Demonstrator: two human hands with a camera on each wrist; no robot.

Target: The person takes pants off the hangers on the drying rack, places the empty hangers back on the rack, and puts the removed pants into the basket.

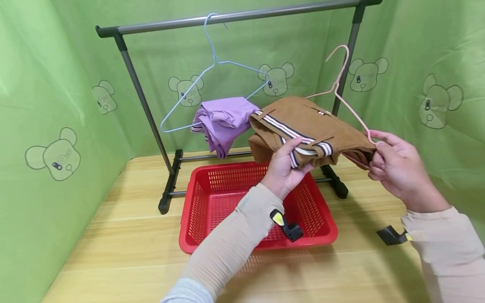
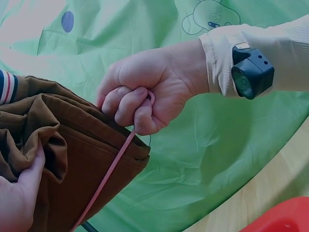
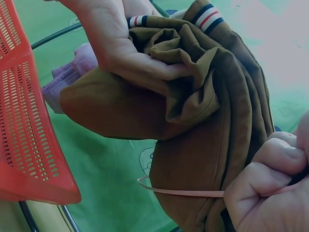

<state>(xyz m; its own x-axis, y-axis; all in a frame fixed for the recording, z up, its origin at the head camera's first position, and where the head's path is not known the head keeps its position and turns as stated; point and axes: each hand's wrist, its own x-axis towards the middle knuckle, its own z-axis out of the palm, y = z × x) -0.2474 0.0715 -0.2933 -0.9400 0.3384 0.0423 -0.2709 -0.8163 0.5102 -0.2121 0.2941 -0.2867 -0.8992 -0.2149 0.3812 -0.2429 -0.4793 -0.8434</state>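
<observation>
Brown trousers [image 1: 303,120] with a striped waistband hang folded over a pink hanger [image 1: 352,110], above the red basket. My left hand [image 1: 286,168] grips the trousers at the waistband, thumb on top and fingers underneath; the right wrist view shows those fingers [image 3: 159,70] tucked into the bunched cloth. My right hand [image 1: 398,168] holds the hanger's right corner, with its fingers [image 2: 128,104] curled round the pink wire at the cloth's edge. The hanger's hook stands free of the rail in front of the right post. Much of its lower bar is hidden by the trousers.
A blue hanger [image 1: 182,99] with a folded purple garment [image 1: 227,120] hangs from the rack's rail [image 1: 250,16]. Beneath stands a red perforated basket [image 1: 189,210] on the wooden table [image 1: 125,252]. Green curtains [image 1: 57,105] surround the table at the back and sides.
</observation>
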